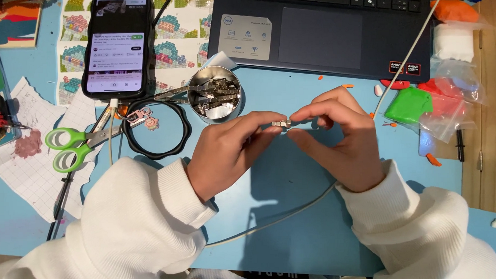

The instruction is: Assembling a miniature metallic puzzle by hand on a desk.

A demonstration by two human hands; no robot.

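My left hand [232, 148] and my right hand [338, 136] meet above the blue table top [282, 182]. Between their fingertips they pinch a short row of small silver metal blocks [281, 123], each hand gripping one end. Just behind my left hand stands a round metal tin [215, 94] filled with several more silver blocks, some spilling in a strip over its left rim. Both arms wear white sleeves.
A dark laptop [321, 27] lies at the back. A phone [115, 45] with a lit screen rests on printed pattern sheets. Green-handled scissors [67, 148], a black ring-shaped frame [154, 132], a white cable [273, 221], and green, red and orange clay lumps with plastic bags [422, 103] surround the hands.
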